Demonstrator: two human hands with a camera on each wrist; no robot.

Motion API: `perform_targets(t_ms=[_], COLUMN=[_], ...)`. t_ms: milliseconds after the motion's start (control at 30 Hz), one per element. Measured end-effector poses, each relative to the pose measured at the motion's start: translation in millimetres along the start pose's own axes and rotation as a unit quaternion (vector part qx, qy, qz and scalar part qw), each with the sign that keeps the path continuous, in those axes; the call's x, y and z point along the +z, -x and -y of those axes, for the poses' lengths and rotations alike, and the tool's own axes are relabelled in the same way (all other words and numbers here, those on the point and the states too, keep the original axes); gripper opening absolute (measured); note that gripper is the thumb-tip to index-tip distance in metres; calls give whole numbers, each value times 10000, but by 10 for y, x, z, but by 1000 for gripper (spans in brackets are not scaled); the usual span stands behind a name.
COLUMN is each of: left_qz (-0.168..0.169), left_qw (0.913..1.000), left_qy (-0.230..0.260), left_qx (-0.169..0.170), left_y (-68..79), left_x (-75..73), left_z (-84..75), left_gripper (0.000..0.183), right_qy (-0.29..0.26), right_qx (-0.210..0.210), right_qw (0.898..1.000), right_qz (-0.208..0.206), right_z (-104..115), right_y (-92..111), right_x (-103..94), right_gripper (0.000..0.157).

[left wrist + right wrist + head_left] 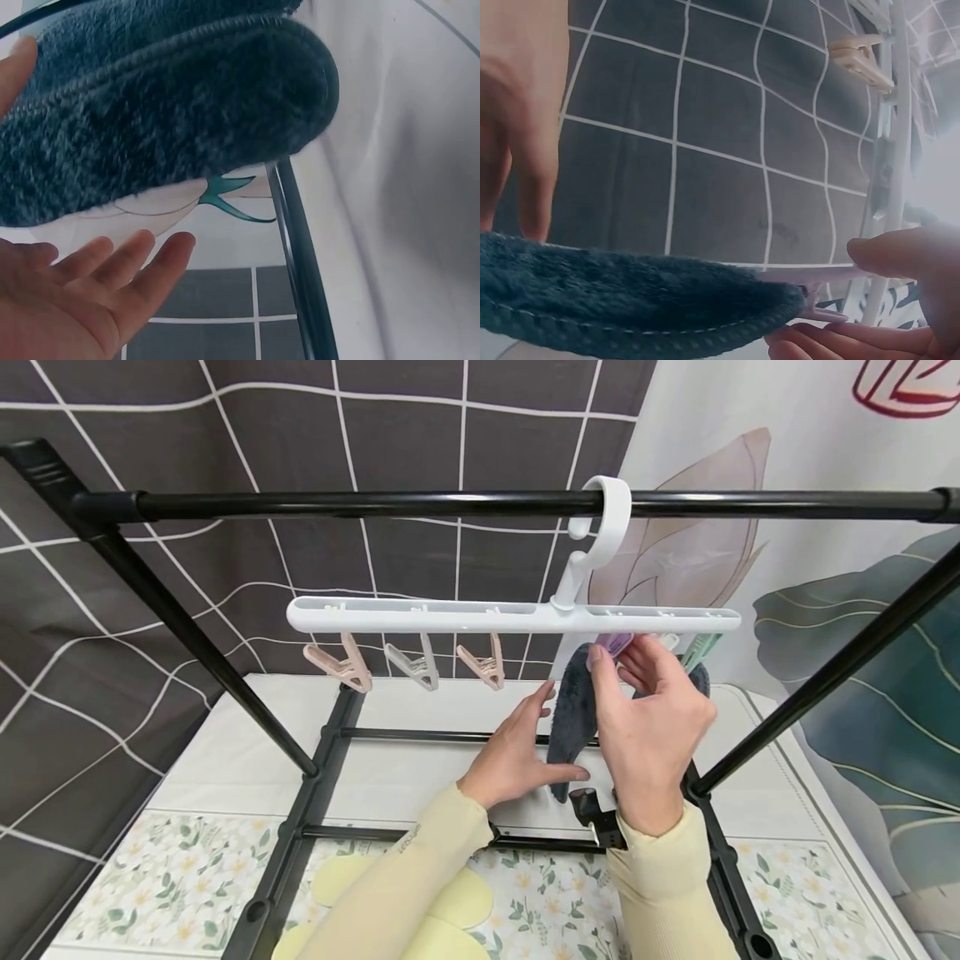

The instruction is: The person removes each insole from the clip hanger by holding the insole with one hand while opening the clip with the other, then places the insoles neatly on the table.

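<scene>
A dark blue-grey plush piece with a rounded end and stitched edge, looking like an insole (572, 718), hangs below the right half of a white hanger (450, 617). My right hand (654, 718) pinches a purple clothespin (615, 644) at the insole's top; the right wrist view shows thumb and fingers on its two handles. Around the lower part of the insole, my left hand (517, 747) is spread, thumb apart from the fingers, not gripping. Farther right, partly hidden by my right hand, a second plush piece (701, 679) hangs near a green clothespin (701, 649).
The hanger hooks over the black top bar (375, 505) of a rack. Two pink clothespins (349, 664) and a grey one (416, 662) dangle from its left half. Slanted black posts (217, 652) stand on both sides. Below are a floral mat (180, 877) and yellow rounded shapes (457, 897).
</scene>
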State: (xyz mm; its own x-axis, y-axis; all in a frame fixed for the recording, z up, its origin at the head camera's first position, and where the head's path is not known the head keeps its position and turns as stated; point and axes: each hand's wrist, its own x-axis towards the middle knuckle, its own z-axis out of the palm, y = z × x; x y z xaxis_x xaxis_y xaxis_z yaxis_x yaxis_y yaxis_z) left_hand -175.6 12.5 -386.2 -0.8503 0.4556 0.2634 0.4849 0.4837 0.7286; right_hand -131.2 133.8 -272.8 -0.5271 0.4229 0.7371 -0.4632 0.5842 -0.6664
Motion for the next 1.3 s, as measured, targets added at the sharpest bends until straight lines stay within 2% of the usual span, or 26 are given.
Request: perform_targets(t_ms=[333,600,800,1067,1300], left_qz=[-204,-275,-260,-269,-205], left_qw=[9991,9962,9950,9941,9925], left_qy=[211,595,824,894,1079], left_qx=[311,572,508,560,534], left_y=[-23,-14,-6,7,21], left_x=[92,116,124,126,128], left_z=[10,20,8,12,7], left_gripper=[107,95,92,91,90], right_qy=[-307,-505,-663,-863,-836], right_qx=[260,-43,-57,-71,-102], right_qw=[9991,9986,9974,9958,9961], right_qz=[-125,-173,-270,-292,-257], right_z=[-95,-133,-137,98,68], right_y=[-20,-24,-26,-40,-35], right_x=[54,60,58,28,19], right_gripper=[30,28,22,18,19])
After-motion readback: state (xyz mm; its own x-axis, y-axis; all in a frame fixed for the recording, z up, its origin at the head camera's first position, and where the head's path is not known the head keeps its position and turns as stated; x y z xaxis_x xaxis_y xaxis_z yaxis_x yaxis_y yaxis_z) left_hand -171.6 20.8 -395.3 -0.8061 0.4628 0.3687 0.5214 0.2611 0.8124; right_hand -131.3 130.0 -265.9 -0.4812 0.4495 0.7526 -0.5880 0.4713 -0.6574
